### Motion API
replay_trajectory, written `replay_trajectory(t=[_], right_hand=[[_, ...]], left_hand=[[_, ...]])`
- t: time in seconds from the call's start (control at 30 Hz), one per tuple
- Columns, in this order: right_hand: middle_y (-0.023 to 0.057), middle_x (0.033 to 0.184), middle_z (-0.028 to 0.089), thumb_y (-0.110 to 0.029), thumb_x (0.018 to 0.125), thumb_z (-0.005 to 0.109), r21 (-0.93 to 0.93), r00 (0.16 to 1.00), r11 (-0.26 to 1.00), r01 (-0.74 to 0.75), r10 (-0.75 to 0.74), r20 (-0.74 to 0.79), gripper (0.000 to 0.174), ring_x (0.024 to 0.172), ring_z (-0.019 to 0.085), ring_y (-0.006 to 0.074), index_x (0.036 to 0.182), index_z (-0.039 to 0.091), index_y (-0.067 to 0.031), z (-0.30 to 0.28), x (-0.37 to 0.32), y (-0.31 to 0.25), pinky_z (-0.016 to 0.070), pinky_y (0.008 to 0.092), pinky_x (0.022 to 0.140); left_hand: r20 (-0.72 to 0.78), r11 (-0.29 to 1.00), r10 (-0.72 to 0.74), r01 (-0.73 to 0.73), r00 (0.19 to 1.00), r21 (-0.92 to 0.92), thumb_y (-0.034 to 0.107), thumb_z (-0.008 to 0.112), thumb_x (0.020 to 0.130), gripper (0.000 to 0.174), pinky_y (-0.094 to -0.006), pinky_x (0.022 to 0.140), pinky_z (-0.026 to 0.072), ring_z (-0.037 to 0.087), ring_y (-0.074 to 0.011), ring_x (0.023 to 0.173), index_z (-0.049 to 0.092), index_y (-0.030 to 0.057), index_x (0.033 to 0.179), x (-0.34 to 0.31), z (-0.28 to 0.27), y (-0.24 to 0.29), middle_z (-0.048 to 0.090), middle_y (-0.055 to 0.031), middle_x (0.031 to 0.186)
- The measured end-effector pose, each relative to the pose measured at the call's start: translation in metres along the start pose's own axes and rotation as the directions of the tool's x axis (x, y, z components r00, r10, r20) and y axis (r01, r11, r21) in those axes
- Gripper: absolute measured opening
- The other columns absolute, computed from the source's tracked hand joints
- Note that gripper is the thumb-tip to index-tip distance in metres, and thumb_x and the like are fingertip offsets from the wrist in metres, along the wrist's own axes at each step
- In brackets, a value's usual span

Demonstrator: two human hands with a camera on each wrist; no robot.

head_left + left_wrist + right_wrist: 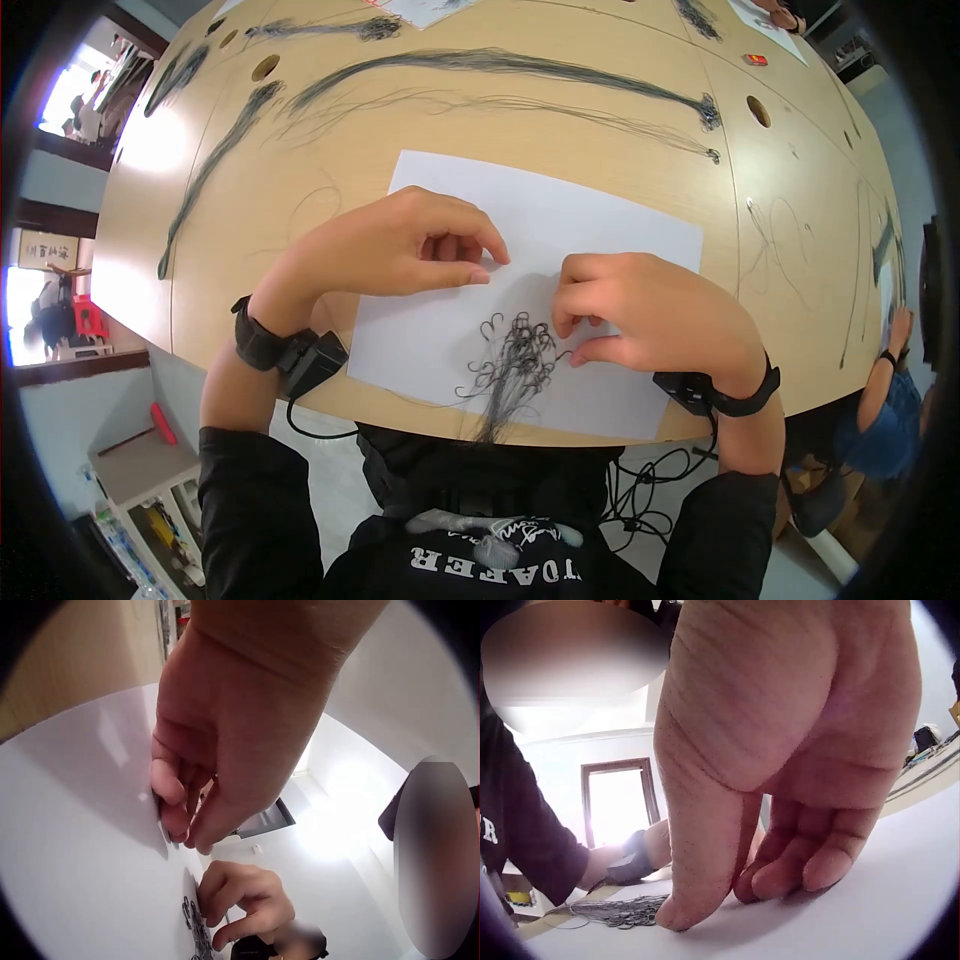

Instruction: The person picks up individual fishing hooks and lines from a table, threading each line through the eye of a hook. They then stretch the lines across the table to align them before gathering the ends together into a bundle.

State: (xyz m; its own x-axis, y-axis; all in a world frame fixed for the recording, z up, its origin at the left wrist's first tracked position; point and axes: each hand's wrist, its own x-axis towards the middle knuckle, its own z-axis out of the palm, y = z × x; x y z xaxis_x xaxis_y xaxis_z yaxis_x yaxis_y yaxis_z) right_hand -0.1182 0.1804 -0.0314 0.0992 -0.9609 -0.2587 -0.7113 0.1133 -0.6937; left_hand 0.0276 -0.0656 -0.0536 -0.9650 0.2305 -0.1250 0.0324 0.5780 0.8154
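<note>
A bunch of dark fish hooks (522,350) with thin lines lies on a white sheet of paper (620,225), its lines trailing toward the table's near edge. My left hand (405,245) is over the paper, above and left of the hooks. Its fingers are loosely bent, with a gap between thumb and forefinger and nothing visible between them. Just right of the bunch is my right hand (645,310), its fingers bent and the thumb tip beside an outlying hook. In the right wrist view, the thumb (697,892) comes down at the paper beside the hooks (634,913), apart from the fingers.
Across the wooden table (300,190) lie more bundles of hooked line, a long one (500,62) behind the paper and another (215,180) at left. A loose tangle of line (775,235) lies at right. Another person's arm (885,365) rests at the right edge.
</note>
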Motion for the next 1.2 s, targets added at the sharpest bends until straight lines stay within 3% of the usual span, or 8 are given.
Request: replay_trajectory(t=[0.17,0.27,0.37,0.87,0.97,1.07,1.1,1.2], right_hand=[[0.0077,0.096,0.061,-0.011,0.078,0.08,-0.053,0.999,0.998,0.02,-0.022,-0.039,0.018,0.09,0.064,0.0297,0.093,0.07,-0.0074,0.006,-0.006,-0.002,0.0513,0.0385,0.077],[0.0073,0.097,0.062,-0.011,0.078,0.08,-0.044,0.999,0.999,0.015,-0.017,-0.045,0.018,0.091,0.063,0.0301,0.093,0.071,-0.008,0.007,-0.007,-0.005,0.0512,0.039,0.078],[0.0071,0.097,0.062,-0.011,0.078,0.079,-0.024,0.995,0.999,0.03,-0.032,-0.09,0.016,0.091,0.063,0.0294,0.093,0.072,-0.009,0.009,-0.01,-0.006,0.0513,0.0389,0.078],[0.0102,0.089,0.062,-0.007,0.081,0.074,-0.114,0.991,0.993,0.043,-0.056,-0.119,0.012,0.087,0.062,0.0324,0.084,0.062,-0.0043,0.02,-0.009,-0.008,0.0514,0.0402,0.076],[0.0091,0.086,0.065,-0.003,0.081,0.075,0.061,0.999,0.997,-0.043,0.044,-0.021,0.012,0.082,0.066,0.0271,0.087,0.064,-0.0031,0.0,-0.015,-0.005,0.0527,0.0346,0.073],[0.0081,0.078,0.067,-0.001,0.086,0.074,0.305,0.938,0.952,0.019,0.089,-0.335,0.01,0.072,0.065,0.0187,0.091,0.065,0.0003,-0.015,-0.016,-0.005,0.0519,0.0298,0.07],[0.0054,0.079,0.068,-0.001,0.088,0.076,0.311,0.893,0.95,0.042,0.104,-0.439,0.011,0.073,0.063,0.0104,0.095,0.068,0.0004,-0.015,-0.015,-0.004,0.0512,0.0251,0.07],[0.0033,0.092,0.07,0.003,0.089,0.075,0.433,0.79,0.896,0.096,0.195,-0.581,0.01,0.085,0.065,0.0085,0.095,0.067,0.0008,-0.007,-0.004,-0.009,0.0542,0.0244,0.078]], left_hand=[[0.037,0.999,0.028,-0.026,0.999,-0.046,0.01,0.073,0.092,0.02,-0.0255,0.061,0.0502,0.062,-0.0087,0.067,0.074,0.0077,0.112,0.0,0.001,-0.006,0.067,-0.0031,0.085],[0.137,0.954,-0.219,0.242,0.966,-0.178,0.008,0.072,0.093,0.021,-0.0239,0.058,0.0515,0.063,-0.009,0.063,0.074,0.0069,0.113,-0.002,-0.005,0.011,0.066,-0.0044,0.085],[0.138,0.927,-0.257,0.284,0.957,-0.246,0.007,0.072,0.093,0.021,-0.0229,0.056,0.0523,0.062,-0.009,0.059,0.074,0.0059,0.114,0.0,-0.004,0.012,0.066,-0.0046,0.085],[0.171,0.893,-0.279,0.321,0.945,-0.317,0.006,0.074,0.093,0.024,-0.0232,0.056,0.0529,0.062,-0.0086,0.061,0.075,0.0064,0.116,0.001,-0.005,0.004,0.066,-0.0039,0.087],[0.166,0.903,-0.277,0.316,0.946,-0.292,0.009,0.073,0.094,0.022,-0.0228,0.055,0.052,0.061,-0.0082,0.06,0.075,0.0062,0.116,0.001,-0.006,0.008,0.066,-0.0043,0.088],[0.076,0.934,-0.304,0.312,0.95,-0.171,0.008,0.069,0.096,0.023,-0.0223,0.059,0.0522,0.063,-0.0076,0.064,0.074,0.0073,0.119,0.003,-0.008,0.016,0.067,-0.0038,0.089],[0.026,0.944,-0.254,0.254,0.967,-0.21,0.012,0.069,0.097,0.025,-0.024,0.064,0.0532,0.065,-0.0095,0.071,0.072,0.0066,0.122,0.005,-0.006,0.018,0.068,-0.0049,0.093],[-0.057,0.927,-0.091,0.064,0.994,-0.37,0.025,0.069,0.1,0.039,-0.03,0.08,0.0546,0.068,-0.0161,0.092,0.064,0.0038,0.132,0.007,0.007,0.023,0.069,-0.009,0.107]])
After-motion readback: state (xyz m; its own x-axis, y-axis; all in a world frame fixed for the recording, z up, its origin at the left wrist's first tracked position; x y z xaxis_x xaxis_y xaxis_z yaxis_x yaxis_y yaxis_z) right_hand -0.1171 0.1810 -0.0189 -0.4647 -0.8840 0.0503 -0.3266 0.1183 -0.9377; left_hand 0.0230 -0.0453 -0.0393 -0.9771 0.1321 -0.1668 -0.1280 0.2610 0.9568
